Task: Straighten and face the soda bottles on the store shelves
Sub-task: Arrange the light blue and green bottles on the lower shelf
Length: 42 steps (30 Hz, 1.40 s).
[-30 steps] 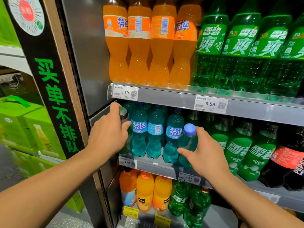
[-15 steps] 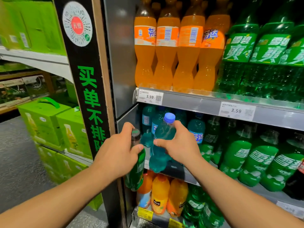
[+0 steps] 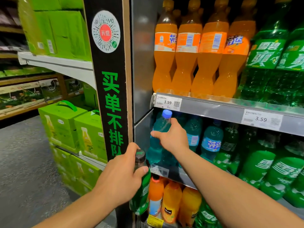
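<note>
Teal soda first — gripping the blue-capped bottle (image 3: 156,145) at its shoulder with the right hand (image 3: 172,139) at the middle shelf's (image 3: 176,174) left end, clutching a green bottle (image 3: 140,196) by the neck in the left hand (image 3: 120,180), clear of it; next, probably, setting upright, label forward.

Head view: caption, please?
Right hand grips a teal bottle at the middle shelf; left hand holds a green bottle.

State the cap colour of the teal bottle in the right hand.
Blue plastic screw cap, head view.
</note>
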Each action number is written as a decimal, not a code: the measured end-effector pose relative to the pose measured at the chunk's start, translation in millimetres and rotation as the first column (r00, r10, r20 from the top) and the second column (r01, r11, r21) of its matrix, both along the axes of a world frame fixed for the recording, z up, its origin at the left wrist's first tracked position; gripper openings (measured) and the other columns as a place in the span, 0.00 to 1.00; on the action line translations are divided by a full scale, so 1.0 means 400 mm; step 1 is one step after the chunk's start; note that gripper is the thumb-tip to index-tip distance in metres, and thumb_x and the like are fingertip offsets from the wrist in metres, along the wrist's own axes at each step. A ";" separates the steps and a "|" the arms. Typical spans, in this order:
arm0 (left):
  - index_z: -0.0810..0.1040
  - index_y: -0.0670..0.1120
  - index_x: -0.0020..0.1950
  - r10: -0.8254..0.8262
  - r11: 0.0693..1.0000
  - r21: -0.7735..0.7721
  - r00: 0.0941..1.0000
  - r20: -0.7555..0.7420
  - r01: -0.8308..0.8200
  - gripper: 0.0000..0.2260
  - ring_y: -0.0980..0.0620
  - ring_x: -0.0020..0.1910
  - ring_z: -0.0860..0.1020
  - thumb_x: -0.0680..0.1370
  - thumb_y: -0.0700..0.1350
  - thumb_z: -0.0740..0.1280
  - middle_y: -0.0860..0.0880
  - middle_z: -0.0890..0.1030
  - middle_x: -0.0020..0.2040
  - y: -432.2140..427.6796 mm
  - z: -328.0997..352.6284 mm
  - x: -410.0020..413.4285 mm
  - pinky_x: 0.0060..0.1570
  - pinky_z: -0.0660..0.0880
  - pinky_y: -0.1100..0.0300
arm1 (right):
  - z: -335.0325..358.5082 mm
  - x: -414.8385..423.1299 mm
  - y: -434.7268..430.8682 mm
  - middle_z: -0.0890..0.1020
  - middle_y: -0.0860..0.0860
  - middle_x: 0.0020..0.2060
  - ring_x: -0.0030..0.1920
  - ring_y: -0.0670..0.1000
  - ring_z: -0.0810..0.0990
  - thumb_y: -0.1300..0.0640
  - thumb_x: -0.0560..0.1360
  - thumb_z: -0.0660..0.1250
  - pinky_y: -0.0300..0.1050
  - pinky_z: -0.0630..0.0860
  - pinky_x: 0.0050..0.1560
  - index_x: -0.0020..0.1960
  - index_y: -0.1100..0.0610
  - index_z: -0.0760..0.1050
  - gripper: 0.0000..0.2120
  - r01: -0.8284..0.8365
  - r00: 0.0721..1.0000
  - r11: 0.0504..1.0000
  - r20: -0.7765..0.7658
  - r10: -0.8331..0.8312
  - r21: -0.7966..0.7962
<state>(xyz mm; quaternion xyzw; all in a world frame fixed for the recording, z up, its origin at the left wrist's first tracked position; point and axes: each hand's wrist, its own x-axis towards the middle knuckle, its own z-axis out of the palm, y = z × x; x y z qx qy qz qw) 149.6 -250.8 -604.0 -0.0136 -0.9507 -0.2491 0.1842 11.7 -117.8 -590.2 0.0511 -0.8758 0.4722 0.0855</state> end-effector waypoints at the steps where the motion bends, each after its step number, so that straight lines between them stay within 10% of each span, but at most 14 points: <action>1: 0.60 0.56 0.53 -0.002 1.000 0.002 1.000 0.004 0.002 0.16 0.53 0.32 0.74 0.76 0.54 0.67 0.53 0.73 0.32 0.000 -0.001 0.001 0.31 0.66 0.57 | 0.000 -0.002 -0.010 0.82 0.49 0.51 0.52 0.54 0.81 0.45 0.65 0.78 0.52 0.80 0.52 0.58 0.49 0.72 0.26 0.007 1.000 1.000 -0.004 -0.007 0.000; 42: 0.61 0.59 0.51 -0.082 0.991 0.120 0.986 0.146 0.065 0.16 0.52 0.39 0.78 0.74 0.55 0.68 0.55 0.80 0.39 0.020 -0.046 0.009 0.41 0.74 0.56 | 0.019 -0.047 -0.100 0.75 0.60 0.60 0.60 0.63 0.77 0.54 0.78 0.68 0.54 0.74 0.58 0.64 0.61 0.69 0.18 0.149 0.985 0.949 -0.127 -0.117 0.277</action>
